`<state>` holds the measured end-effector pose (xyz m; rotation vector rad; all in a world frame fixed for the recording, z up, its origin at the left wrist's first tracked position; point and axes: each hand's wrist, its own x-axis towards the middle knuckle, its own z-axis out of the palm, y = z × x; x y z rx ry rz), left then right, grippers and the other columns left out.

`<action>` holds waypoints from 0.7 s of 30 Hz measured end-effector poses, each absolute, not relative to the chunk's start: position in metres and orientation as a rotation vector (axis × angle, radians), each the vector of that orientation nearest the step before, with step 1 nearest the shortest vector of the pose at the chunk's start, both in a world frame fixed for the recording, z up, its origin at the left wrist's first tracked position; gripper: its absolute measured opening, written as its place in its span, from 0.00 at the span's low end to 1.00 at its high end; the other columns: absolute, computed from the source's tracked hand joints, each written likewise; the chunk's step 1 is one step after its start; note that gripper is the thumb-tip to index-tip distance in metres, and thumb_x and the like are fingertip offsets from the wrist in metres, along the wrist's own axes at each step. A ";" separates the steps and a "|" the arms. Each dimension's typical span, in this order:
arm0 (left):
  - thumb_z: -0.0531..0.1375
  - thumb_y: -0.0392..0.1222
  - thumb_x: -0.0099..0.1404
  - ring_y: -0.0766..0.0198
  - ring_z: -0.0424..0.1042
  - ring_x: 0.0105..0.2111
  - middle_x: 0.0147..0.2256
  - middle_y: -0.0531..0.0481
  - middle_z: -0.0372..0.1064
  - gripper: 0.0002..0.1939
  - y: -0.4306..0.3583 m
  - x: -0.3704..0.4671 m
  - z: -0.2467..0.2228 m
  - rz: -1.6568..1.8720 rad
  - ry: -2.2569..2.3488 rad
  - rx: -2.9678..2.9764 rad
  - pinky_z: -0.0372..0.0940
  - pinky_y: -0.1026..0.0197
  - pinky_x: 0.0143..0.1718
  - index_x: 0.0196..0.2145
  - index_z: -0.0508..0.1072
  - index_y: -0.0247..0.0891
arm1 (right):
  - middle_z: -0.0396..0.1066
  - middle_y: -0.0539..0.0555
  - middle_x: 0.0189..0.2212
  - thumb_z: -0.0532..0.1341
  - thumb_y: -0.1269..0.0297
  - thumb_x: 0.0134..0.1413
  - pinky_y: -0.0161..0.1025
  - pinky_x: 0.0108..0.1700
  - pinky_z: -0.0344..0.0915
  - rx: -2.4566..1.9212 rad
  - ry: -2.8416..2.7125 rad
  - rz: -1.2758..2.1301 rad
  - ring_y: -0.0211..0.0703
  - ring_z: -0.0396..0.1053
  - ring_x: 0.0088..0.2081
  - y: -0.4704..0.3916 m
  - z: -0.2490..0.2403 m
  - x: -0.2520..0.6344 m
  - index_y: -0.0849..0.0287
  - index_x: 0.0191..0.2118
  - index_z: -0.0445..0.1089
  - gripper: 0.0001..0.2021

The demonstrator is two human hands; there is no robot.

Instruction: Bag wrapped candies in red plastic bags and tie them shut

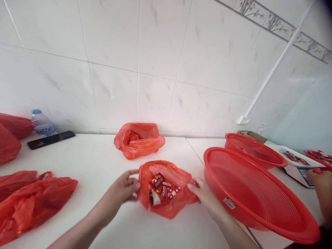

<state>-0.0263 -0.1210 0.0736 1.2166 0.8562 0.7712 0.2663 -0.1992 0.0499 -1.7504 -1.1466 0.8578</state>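
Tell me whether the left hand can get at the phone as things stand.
Probably yes: nothing stands between the left hand and the phone, though its fingers hold the open bag and would likely have to let go first.

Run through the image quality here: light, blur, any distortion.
Head view: soft, diffuse light, only faint shadows on the white table; tiled wall pale, low in contrast; large basket looks stretched toward the right edge; right hand slightly blurred; small packets in the open bag too soft to read; top right corner darkened.
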 end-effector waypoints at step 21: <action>0.64 0.45 0.55 0.65 0.67 0.26 0.27 0.53 0.67 0.10 -0.082 -0.033 0.162 1.268 0.870 1.524 0.65 0.62 0.30 0.31 0.69 0.38 | 0.68 0.50 0.32 0.62 0.61 0.46 0.35 0.31 0.60 -1.360 -1.002 0.756 0.40 0.65 0.31 -0.183 0.112 0.269 0.55 0.39 0.64 0.13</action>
